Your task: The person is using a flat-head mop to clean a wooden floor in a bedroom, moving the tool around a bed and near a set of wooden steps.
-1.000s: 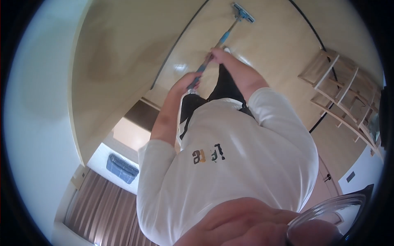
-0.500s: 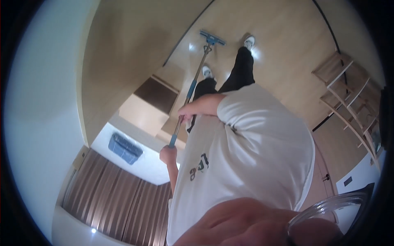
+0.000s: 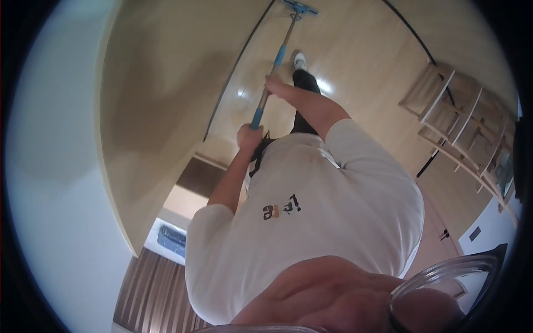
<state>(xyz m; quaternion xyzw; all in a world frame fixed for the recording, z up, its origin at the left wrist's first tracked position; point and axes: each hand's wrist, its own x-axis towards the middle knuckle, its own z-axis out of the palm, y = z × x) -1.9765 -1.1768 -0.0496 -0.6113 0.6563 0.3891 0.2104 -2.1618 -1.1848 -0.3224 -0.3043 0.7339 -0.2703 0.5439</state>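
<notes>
Both hands are wrapped round the pole of a long mop (image 3: 280,55), which has blue grip sections and a metal shaft. My left hand (image 3: 250,137) closes round the pole's near end, by the lower blue grip, in front of my waist. Farther along the shaft, my right hand (image 3: 273,85) grips it between the two blue sections. The blue mop head (image 3: 300,8) rests on the wooden floor (image 3: 355,61) at the top of the view, partly cut off by the frame edge. One white shoe (image 3: 300,61) shows beside the pole; the other foot is hidden.
An open wooden shelf (image 3: 452,119) stands on the right. Along the left runs a large pale wood panel (image 3: 161,83) with a dark line at its foot. A cabinet with a dark top (image 3: 200,176), a blue checked item (image 3: 172,238) and brown curtains (image 3: 152,291) lie behind on the left.
The mop head has moved away from me, to the top edge. Both hands have gone forward with the pole, my arms reaching out farther. One shoe has dropped out of sight.
</notes>
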